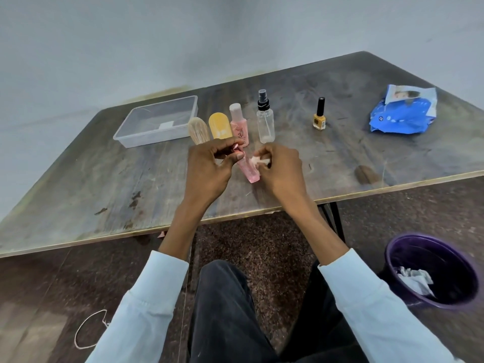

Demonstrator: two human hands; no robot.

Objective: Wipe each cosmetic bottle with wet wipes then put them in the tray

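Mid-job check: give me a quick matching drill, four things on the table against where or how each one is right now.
Things:
1. pink bottle
2. nail polish
3. tray
4. wipes pack

States:
A. lying at the far right of the table
B. held in the left hand, wiped by the right hand
C. holding no bottles, at the left
D. standing alone, yellow with a black cap

Pairs: 1-B, 2-D, 3-C, 4-A

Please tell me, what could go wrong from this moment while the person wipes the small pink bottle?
1. The left hand pinches only the top of the pink bottle, held in the air; the right hand rubbing with the wipe might push it loose.
2. The standing bottles, such as the spray bottle, are just beyond the hands; a knuckle could topple one.
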